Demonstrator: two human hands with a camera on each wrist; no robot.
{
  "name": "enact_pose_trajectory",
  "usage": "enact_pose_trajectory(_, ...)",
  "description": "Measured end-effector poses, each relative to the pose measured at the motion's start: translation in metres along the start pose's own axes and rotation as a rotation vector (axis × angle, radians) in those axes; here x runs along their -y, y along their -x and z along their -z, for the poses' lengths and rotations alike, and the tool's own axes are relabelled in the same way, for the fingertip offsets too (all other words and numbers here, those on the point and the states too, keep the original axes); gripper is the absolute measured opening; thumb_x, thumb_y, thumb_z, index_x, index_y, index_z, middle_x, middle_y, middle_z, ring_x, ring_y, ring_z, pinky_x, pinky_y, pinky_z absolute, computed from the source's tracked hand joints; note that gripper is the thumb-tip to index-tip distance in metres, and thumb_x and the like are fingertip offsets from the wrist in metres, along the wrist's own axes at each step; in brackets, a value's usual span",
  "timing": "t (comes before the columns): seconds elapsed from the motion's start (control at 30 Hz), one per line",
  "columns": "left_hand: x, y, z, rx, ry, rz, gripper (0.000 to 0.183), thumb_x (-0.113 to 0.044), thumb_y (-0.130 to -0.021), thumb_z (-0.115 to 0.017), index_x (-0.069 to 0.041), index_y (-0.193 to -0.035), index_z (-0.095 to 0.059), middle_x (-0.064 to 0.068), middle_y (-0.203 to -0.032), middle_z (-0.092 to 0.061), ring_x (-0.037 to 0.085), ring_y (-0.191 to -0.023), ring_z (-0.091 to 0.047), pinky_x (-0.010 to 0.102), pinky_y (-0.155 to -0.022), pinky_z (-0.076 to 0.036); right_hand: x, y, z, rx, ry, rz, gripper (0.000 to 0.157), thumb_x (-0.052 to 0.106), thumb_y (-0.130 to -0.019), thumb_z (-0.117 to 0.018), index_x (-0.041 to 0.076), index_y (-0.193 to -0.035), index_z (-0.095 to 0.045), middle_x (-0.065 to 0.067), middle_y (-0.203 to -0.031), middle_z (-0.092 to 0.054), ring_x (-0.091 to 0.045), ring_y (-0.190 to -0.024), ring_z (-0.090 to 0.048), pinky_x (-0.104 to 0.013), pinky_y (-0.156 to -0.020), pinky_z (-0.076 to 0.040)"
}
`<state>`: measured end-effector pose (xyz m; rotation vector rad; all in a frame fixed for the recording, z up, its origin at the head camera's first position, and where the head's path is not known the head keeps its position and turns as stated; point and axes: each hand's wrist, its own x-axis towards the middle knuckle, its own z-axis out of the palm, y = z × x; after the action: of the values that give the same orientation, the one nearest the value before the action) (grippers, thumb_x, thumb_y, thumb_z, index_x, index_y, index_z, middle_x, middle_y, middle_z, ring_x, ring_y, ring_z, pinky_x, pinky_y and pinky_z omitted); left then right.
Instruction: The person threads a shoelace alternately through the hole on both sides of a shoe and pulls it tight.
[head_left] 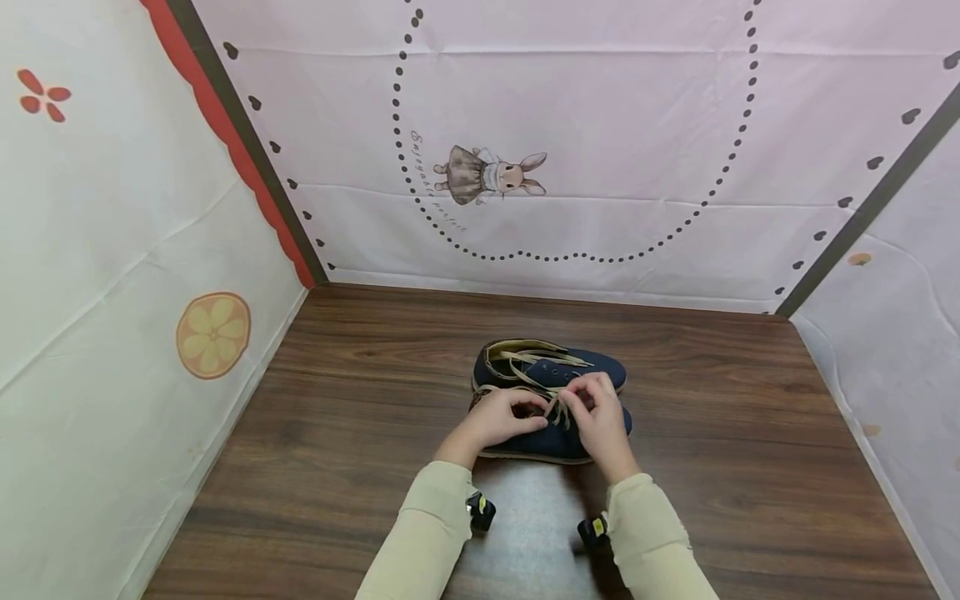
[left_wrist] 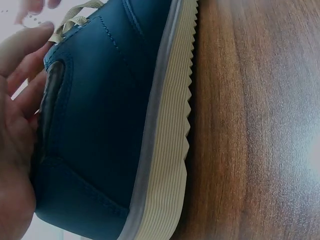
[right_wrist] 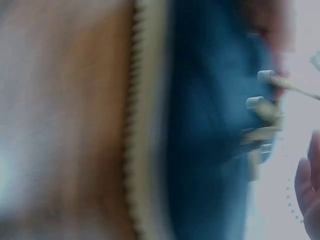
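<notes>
A pair of dark blue lace-up shoes lies side by side on the wooden surface. In the head view, both hands are over the laces of the near shoe (head_left: pixel 525 446). My left hand (head_left: pixel 501 417) reaches across its opening, thumb and fingertips pinching the beige shoelace (left_wrist: pixel 75 20). My right hand (head_left: pixel 602 425) is over the toe side, its thumb and forefinger drawn together on a lace. In the right wrist view, one lace (right_wrist: pixel 295 89) stretches out of frame; that view is blurred and the pinch is hidden. Behind sits the far shoe (head_left: pixel 600 362), its laces loose.
The wooden surface (head_left: pixel 360 375) spreads around the shoes. Printed white cloth (head_left: pixel 637 125) hangs along the back, with more cloth at the left (head_left: pixel 112 333) and right (head_left: pixel 900 275) sides. A small black camera (head_left: pixel 480 510) is strapped at each wrist.
</notes>
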<state>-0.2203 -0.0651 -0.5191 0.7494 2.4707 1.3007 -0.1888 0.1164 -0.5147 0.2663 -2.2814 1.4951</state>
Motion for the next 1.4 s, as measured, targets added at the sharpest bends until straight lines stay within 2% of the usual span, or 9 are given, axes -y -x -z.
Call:
enact_pose_trajectory(0.13, 0.0, 0.0, -0.001, -0.006, -0.005, -0.018, 0.022, -0.023, -0.083, -0.071, -0.014, -0.102, -0.07, -0.004, -0.096, -0.065, 0.012, -0.089, -0.058, 0.026, -0.078, -0.046, 0.022, -0.011, 0.01, -0.052, -0.288, -0.057, 0.011, 0.001, -0.092, -0.054, -0.009, -0.092, -0.05, -0.018, -0.078, -0.061, -0.013, -0.064, -0.059, -0.022, -0.06, -0.047)
enact_pose_trajectory(0.27, 0.001, -0.001, -0.001, -0.01, 0.005, -0.019, 0.022, -0.021, -0.081, -0.073, -0.014, -0.102, -0.07, -0.005, -0.096, -0.065, 0.012, -0.089, -0.057, 0.027, -0.079, -0.045, 0.045, -0.021, 0.023, -0.096, -0.445, 0.025, 0.013, -0.001, -0.095, -0.046, -0.013, -0.097, -0.042, -0.02, -0.082, -0.066, -0.014, -0.071, -0.065, -0.025, -0.063, -0.046)
enact_pose_trajectory(0.53, 0.003, -0.001, -0.001, -0.036, 0.035, -0.052, 0.02, -0.021, -0.082, -0.072, -0.013, -0.1, -0.07, -0.005, -0.098, -0.065, 0.009, -0.09, -0.056, 0.026, -0.079, -0.045, 0.074, -0.023, 0.031, -0.071, -0.479, 0.158, 0.015, 0.002, -0.096, -0.047, -0.012, -0.097, -0.042, -0.006, -0.091, -0.068, -0.016, -0.086, -0.065, -0.027, -0.074, -0.047)
enact_pose_trajectory(0.7, 0.004, -0.001, -0.003, -0.079, 0.087, -0.099, 0.014, -0.023, -0.082, -0.071, -0.013, -0.092, -0.073, -0.006, -0.092, -0.064, 0.007, -0.084, -0.055, 0.024, -0.073, -0.046, 0.085, -0.02, 0.028, 0.123, -0.441, 0.189, 0.009, -0.002, -0.093, -0.05, -0.01, -0.095, -0.049, -0.008, -0.088, -0.066, -0.014, -0.084, -0.063, -0.029, -0.076, -0.048)
enact_pose_trajectory(0.87, 0.009, 0.003, -0.005, -0.146, 0.189, -0.168, 0.008, -0.011, -0.08, -0.073, -0.007, -0.087, -0.074, 0.0, -0.087, -0.059, 0.009, -0.079, -0.052, 0.023, -0.068, -0.045, 0.093, -0.019, 0.028, 0.352, -0.36, 0.218, 0.002, 0.0, -0.088, -0.06, -0.001, -0.089, -0.059, -0.009, -0.087, -0.06, -0.014, -0.08, -0.055, -0.027, -0.069, -0.046)
enact_pose_trajectory(1.0, 0.009, 0.004, -0.003, -0.14, 0.253, -0.217, 0.009, -0.004, -0.078, -0.073, 0.0, -0.087, -0.073, 0.006, -0.085, -0.059, 0.009, -0.076, -0.05, 0.023, -0.065, -0.044, 0.091, -0.018, 0.029, 0.411, -0.42, 0.2, 0.002, -0.001, -0.088, -0.059, -0.002, -0.087, -0.057, -0.014, -0.098, -0.056, -0.019, -0.09, -0.054, -0.027, -0.072, -0.046)
enact_pose_trajectory(1.2, -0.018, 0.014, 0.013, -0.085, 0.279, -0.232, 0.007, 0.002, -0.078, -0.071, 0.006, -0.083, -0.07, 0.01, -0.084, -0.061, 0.008, -0.078, -0.051, 0.023, -0.069, -0.044, 0.082, -0.018, 0.031, 0.467, -0.502, 0.098, 0.006, 0.001, -0.091, -0.055, -0.005, -0.09, -0.055, -0.003, -0.094, -0.062, -0.016, -0.087, -0.059, -0.026, -0.068, -0.047)
enact_pose_trajectory(1.3, -0.022, 0.017, 0.014, -0.117, 0.293, -0.248, 0.007, 0.003, -0.077, -0.071, 0.007, -0.083, -0.069, 0.012, -0.084, -0.062, 0.008, -0.078, -0.051, 0.023, -0.069, -0.044, 0.077, -0.017, 0.03, 0.471, -0.507, 0.075, 0.005, 0.0, -0.091, -0.055, -0.005, -0.09, -0.054, -0.003, -0.092, -0.062, -0.016, -0.085, -0.06, -0.027, -0.069, -0.048)
enact_pose_trajectory(1.4, -0.022, 0.022, 0.015, -0.213, 0.37, -0.265, 0.005, 0.008, -0.078, -0.068, 0.009, -0.082, -0.066, 0.006, -0.079, -0.062, 0.005, -0.072, -0.051, 0.02, -0.064, -0.044, 0.073, -0.016, 0.029, 0.444, -0.465, 0.023, 0.005, 0.0, -0.091, -0.056, -0.005, -0.091, -0.055, -0.007, -0.091, -0.06, -0.017, -0.083, -0.059, -0.03, -0.071, -0.049)
